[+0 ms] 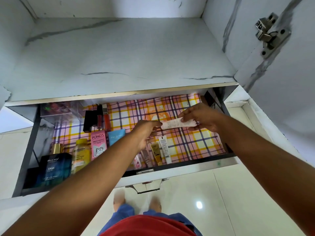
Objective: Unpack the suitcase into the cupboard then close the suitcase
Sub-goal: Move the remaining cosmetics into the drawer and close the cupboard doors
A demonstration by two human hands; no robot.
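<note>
Both hands — left (144, 133), right (201, 119) — pinch one pale tube (177, 124) above the drawer (170, 169); perhaps five tubes (163, 150) lie below.

Drawer's (228, 160) right half bare; cosmetics (81, 154) left

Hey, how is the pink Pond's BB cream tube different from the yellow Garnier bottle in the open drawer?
The Pond's BB cream tube is pink and flat; the Garnier bottle is yellow and rounded, and looks see-through. The tube lies farther back in the drawer, beside a blue tube; the bottle sits nearer the front, next to a dark blue perfume box. Both rest on the checked liner, neither touched by a hand.
</note>
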